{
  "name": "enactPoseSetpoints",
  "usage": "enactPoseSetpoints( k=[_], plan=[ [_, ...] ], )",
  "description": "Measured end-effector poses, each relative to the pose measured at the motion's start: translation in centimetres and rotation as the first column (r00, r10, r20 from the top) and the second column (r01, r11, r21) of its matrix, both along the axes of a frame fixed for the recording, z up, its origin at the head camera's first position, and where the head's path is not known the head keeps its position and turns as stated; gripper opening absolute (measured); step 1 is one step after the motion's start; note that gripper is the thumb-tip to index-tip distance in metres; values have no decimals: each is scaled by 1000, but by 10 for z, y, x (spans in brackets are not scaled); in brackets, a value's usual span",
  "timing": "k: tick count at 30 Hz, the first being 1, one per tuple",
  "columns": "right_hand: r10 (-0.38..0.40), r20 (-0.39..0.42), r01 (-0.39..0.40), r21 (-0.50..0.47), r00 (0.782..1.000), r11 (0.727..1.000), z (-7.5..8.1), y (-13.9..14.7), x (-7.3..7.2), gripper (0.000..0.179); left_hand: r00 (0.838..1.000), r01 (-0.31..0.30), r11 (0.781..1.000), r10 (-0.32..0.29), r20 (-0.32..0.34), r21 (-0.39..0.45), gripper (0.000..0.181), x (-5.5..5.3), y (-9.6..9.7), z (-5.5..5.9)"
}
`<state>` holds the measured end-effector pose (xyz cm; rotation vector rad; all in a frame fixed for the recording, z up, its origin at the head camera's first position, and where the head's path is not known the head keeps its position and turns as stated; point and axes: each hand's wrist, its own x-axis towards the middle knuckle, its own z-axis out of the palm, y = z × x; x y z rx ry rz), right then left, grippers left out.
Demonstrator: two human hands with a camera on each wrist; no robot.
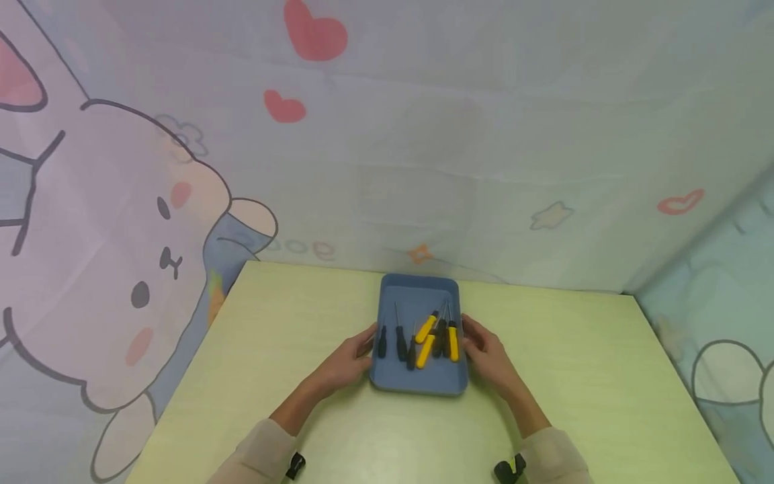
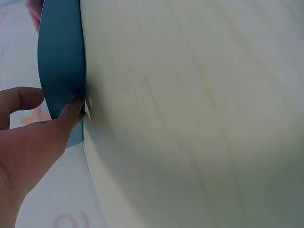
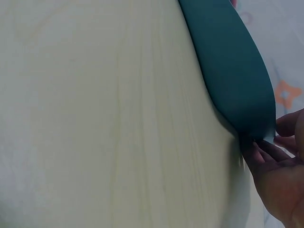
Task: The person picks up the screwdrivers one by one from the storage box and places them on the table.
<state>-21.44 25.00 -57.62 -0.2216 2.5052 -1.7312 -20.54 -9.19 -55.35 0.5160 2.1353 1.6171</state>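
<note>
A blue-grey rectangular tray (image 1: pixel 393 382) sits on the table with several screwdrivers in it. Some have yellow handles, such as the screwdriver (image 1: pixel 453 343) on the right; others are black, such as the screwdriver (image 1: pixel 402 344) on the left. My left hand (image 1: pixel 346 363) grips the tray's left side, a digit at the rim and another low by its base in the left wrist view. On the opposite side, my right hand (image 1: pixel 488 353) holds the tray's right wall. The right wrist view shows its fingers around the tray's corner (image 3: pixel 237 71).
The pale wood-grain table (image 1: pixel 290 316) runs back to a hanging cloth (image 1: pixel 514 134) printed with hearts and a cartoon rabbit. The tray's far end stands close to that cloth. Dark wrist straps (image 1: pixel 295 465) show below the sleeves.
</note>
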Motion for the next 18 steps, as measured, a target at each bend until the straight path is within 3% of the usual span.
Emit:
enactPoseSetpoints(
  k=[4, 12, 18],
  plan=[
    [-24, -17, 25, 30, 1000, 999, -1, -4, -1, 56, 1000, 11, 1000, -11, 1, -23, 74, -1, -2, -1],
    [-52, -25, 53, 70, 998, 996, 0, -9, -4, 55, 1000, 25, 999, -25, 2, -39, 76, -2, -4, 9],
    [-36, 24, 34, 45, 999, 998, 5, -1, -3, 56, 999, -41, 999, 42, 5, -30, 71, 0, 3, 12]
  ],
)
